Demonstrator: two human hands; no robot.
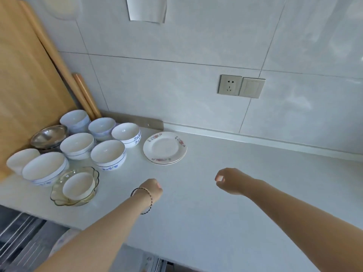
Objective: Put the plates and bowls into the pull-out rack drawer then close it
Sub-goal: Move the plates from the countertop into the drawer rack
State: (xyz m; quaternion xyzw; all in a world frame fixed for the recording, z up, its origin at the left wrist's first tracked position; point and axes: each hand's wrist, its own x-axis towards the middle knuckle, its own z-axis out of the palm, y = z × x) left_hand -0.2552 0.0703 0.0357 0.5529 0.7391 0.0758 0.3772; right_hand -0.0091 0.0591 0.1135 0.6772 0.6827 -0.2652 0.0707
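Observation:
A short stack of white plates with red flowers [165,148] lies on the white counter [245,193] near the wall. Left of it stand several white bowls with blue trim [108,154], a steel bowl [49,135] and a glass dish [92,174] holding a small white bowl [78,185]. My left hand [153,190] hovers over the counter below the plates, fingers curled, holding nothing. My right hand [228,181] is to the right of it, also curled and holding nothing. The wire pull-out rack drawer [17,238] shows open under the counter at lower left.
A wooden cutting board [25,85] and rolling pins [86,95] lean against the wall at left. A socket and switch [240,86] sit on the tiled wall. A plate edge [60,240] shows in the drawer below my left arm.

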